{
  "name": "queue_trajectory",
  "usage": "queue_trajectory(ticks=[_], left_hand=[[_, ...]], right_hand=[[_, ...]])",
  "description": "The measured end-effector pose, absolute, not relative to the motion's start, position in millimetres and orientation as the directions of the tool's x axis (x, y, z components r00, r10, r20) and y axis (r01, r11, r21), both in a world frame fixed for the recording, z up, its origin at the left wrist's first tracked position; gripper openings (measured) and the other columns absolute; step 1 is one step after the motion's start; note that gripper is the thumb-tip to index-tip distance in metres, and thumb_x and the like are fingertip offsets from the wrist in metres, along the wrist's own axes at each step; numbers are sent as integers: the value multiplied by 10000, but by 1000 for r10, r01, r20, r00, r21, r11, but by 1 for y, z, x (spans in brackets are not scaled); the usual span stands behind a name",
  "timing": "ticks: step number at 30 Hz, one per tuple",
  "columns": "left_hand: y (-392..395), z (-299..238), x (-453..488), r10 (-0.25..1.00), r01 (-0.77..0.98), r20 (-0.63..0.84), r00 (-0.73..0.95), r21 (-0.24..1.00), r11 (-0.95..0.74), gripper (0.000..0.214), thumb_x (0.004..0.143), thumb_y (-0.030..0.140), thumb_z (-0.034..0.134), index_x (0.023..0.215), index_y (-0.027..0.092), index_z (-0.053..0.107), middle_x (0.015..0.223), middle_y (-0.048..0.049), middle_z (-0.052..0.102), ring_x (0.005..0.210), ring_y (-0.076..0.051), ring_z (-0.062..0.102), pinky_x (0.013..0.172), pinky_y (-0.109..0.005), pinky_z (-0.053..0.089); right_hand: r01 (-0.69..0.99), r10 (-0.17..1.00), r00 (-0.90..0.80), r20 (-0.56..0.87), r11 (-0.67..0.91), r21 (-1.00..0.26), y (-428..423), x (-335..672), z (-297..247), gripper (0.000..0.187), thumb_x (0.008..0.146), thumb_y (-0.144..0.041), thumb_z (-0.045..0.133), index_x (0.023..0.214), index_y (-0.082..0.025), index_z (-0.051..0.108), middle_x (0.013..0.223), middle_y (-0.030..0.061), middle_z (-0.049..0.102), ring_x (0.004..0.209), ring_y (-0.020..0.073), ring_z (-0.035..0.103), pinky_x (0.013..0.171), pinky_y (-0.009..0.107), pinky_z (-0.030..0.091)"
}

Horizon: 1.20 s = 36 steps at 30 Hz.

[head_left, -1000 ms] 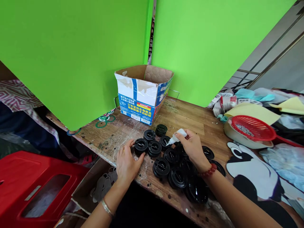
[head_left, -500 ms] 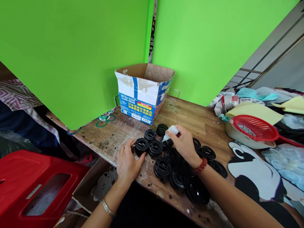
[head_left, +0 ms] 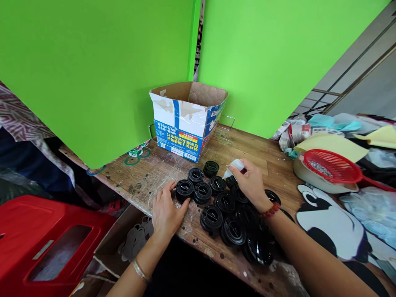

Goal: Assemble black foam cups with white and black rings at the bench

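My right hand (head_left: 252, 185) grips a small white squeeze bottle (head_left: 235, 166), its nozzle pointing down and left over the black round parts. Close under it lie one black round part (head_left: 217, 184) and another, partly hidden by the fingers. My left hand (head_left: 167, 210) rests at the table's near edge, fingers and thumb spread. Its fingertips lie against the left side of a black ribbed round part (head_left: 185, 190). Several similar parts, ribbed and with a slot across the top, stand grouped between and under my hands.
A cardboard box (head_left: 181, 132) stands at the back of the wooden table (head_left: 250, 150), before green panels (head_left: 262, 62). Right lie a red basket (head_left: 332, 165) in a pale bowl and a black-and-white cutout (head_left: 335, 222). A red stool (head_left: 46, 243) is at left.
My right hand has moved right with the bottle, from over one black round part to the neighbouring one. My left hand has stayed in place.
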State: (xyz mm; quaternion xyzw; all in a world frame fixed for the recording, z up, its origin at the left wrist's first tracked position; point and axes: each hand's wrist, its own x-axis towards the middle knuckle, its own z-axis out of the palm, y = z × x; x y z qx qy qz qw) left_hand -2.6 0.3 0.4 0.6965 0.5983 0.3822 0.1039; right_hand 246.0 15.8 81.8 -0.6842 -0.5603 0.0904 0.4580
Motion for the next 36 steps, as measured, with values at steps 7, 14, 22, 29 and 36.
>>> queue_trajectory(ticks=[7, 14, 22, 29, 36], left_hand=[[1, -1, -3, 911, 768, 413, 2, 583, -266, 636, 760, 305, 750, 1302, 203, 434, 1274, -100, 602, 1157, -309, 568, 977, -449, 454], [1, 0, -3, 908, 769, 419, -5, 582, -264, 653, 759, 310, 740, 1318, 200, 420, 1226, -92, 630, 1147, -315, 574, 971, -452, 459], [1, -1, -4, 904, 772, 427, -1, 575, -271, 628, 775, 351, 704, 1318, 196, 430, 1273, -120, 607, 1136, -326, 580, 963, -467, 459], [2, 1, -4, 914, 773, 405, -11, 583, -249, 643, 762, 372, 718, 1310, 186, 439, 1247, -121, 622, 1134, -329, 584, 963, -468, 464], [2, 3, -3, 922, 780, 387, -13, 581, -233, 615, 764, 374, 707, 1293, 177, 462, 1294, -134, 598, 1156, -337, 575, 958, -478, 467]], right_hand=[[704, 847, 363, 389, 24, -710, -14, 243, 80, 304, 768, -486, 595, 771, -184, 629, 638, 10, 579, 575, 159, 474, 572, 300, 349], [542, 833, 459, 308, 12, -840, -18, 248, 78, 351, 730, -518, 642, 795, -173, 641, 650, 19, 614, 576, 160, 507, 557, 294, 383], [392, 722, 643, 255, -24, -920, -2, 294, 88, 390, 604, -540, 693, 706, -168, 630, 591, 2, 579, 534, 129, 450, 494, 266, 342], [428, 749, 603, 276, -11, -904, 2, 294, 84, 354, 598, -513, 675, 669, -171, 619, 597, 9, 593, 557, 139, 475, 522, 270, 374], [475, 733, 596, 329, 9, -880, 20, 295, 76, 386, 624, -548, 640, 691, -168, 616, 617, 14, 590, 592, 150, 479, 554, 282, 373]])
